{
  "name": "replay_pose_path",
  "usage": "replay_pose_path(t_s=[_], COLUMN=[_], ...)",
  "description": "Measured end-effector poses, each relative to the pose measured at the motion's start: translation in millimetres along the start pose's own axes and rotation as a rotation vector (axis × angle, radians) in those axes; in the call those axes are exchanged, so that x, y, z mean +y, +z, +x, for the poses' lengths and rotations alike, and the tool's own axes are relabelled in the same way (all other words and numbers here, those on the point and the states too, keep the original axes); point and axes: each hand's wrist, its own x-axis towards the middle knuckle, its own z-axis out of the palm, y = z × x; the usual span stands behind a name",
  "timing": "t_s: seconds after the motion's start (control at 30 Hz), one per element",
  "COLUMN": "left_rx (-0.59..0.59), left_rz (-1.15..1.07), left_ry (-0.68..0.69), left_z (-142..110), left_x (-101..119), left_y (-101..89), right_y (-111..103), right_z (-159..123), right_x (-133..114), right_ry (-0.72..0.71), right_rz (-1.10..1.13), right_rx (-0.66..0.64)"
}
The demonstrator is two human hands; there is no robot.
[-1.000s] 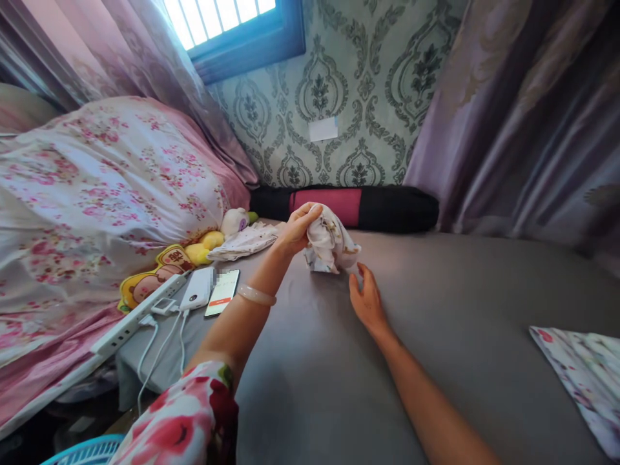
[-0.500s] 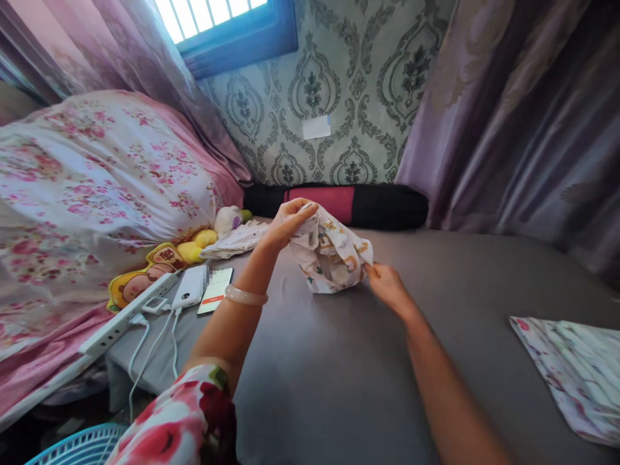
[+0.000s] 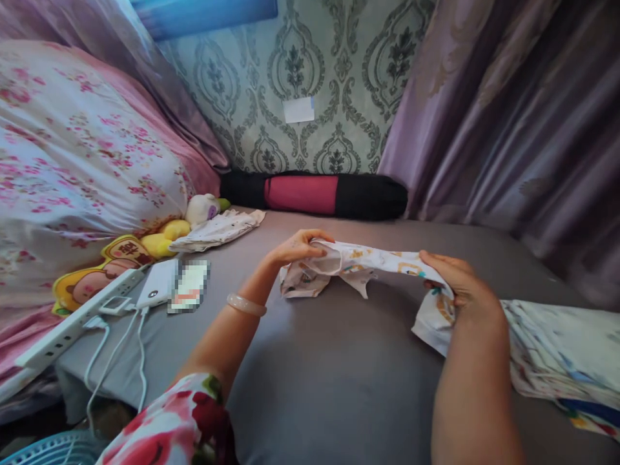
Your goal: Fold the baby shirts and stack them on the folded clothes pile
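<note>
A small white garment (image 3: pixel 372 257) with yellow and green prints is stretched sideways above the grey bed sheet (image 3: pixel 329 368). My left hand (image 3: pixel 301 248) pinches its left end by an opening, thumb inside and fingers over the top edge. At the other end, my right hand (image 3: pixel 453 278) grips the cloth with the thumb on top. Loose parts of the garment hang below both hands. Whether it is a top or trousers I cannot tell.
Folded clothes (image 3: pixel 566 349) lie at the right. Another folded white cloth (image 3: pixel 217 230) rests near plush toys (image 3: pixel 167 237). A power strip (image 3: pixel 80 316), white power bank (image 3: pixel 157 284) and phone (image 3: pixel 190 287) are at the left. A black and pink bolster (image 3: pixel 300 194) lies along the wall.
The garment went from bunched to stretched out sideways and lower. My right hand moved right and regripped it; my left hand came down. The view tilted down and turned slightly right.
</note>
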Motion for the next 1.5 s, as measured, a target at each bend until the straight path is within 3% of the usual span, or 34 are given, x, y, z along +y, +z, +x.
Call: replay_pose_path(t_s=[0.1,0.17,0.27,0.33,0.43,0.53,0.63,0.8,1.1,1.3,1.5], left_rx=[0.028,0.095,0.156,0.157,0.143,0.154,0.17,0.17,0.204,0.229,0.368], left_rz=[0.184,0.31,0.421,0.446,0.452,0.425,0.386,0.337,0.214,0.195,0.205], left_ry=[-0.003,0.03,0.13,0.171,0.158,0.109,0.085,0.1,0.027,0.074,0.056], left_z=[8.5,14.8,22.6,25.7,26.8,24.4,21.9,20.8,11.3,5.3,-12.3], left_x=[-8.6,-13.9,-18.1,-18.1,-14.2,-7.9,-4.8,-11.9,-3.2,-3.1,5.9], left_y=[19.5,31.1,42.8,46.5,48.2,47.8,45.7,40.9,44.4,39.5,26.4], right_y=[-5.5,-5.0,2.5,13.4,38.5,67.4,89.9,100.9,109.7,95.2,83.1], right_z=[9.9,17.7,26.5,26.9,18.4,5.1,-5.2,-10.6,-18.1,-17.5,-7.1], right_x=[22.1,34.2,40.6,36.0,22.4,10.1,4.3,3.9,-0.3,-8.4,-5.2], right_ry=[0.168,0.147,0.012,-0.184,-0.462,-0.621,-0.7,-0.718,-0.734,-0.743,-0.718], right_rz=[-0.225,-0.449,-0.672,-0.622,-0.417,-0.372,-0.415,-0.489,-0.641,-0.585,-0.501], right_rx=[0.047,0.091,0.131,0.109,-0.109,-0.374,-0.416,-0.332,-0.357,-0.376,-0.287])
